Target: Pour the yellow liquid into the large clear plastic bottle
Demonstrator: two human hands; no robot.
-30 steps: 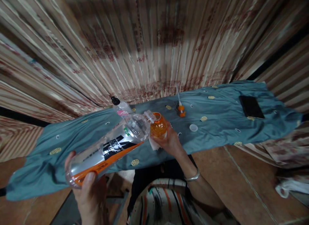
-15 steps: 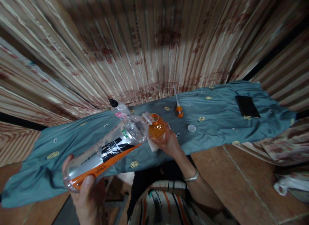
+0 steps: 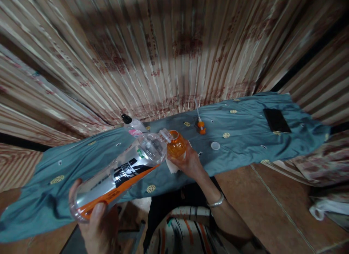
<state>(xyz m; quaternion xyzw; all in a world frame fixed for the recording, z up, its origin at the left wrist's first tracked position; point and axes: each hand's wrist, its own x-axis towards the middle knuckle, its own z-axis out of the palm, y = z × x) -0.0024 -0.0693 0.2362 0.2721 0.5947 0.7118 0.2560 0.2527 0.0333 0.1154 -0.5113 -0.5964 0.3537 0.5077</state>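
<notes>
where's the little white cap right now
In the head view, the white cap lies on the blue cloth, right of the orange bottle held in the right hand, near the pump nozzle.

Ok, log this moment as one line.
left hand: holds big bottle, tilted | right hand: holds orange bottle, open | necks meet | cap, pump: on cloth

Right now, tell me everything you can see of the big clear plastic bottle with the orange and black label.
The big clear plastic bottle with its orange and black label is uncapped and tipped nearly on its side above the blue cloth. The left hand grips its base. Its neck meets the open mouth of the small orange bottle, which the right hand holds. Liquid level is unclear.
</notes>
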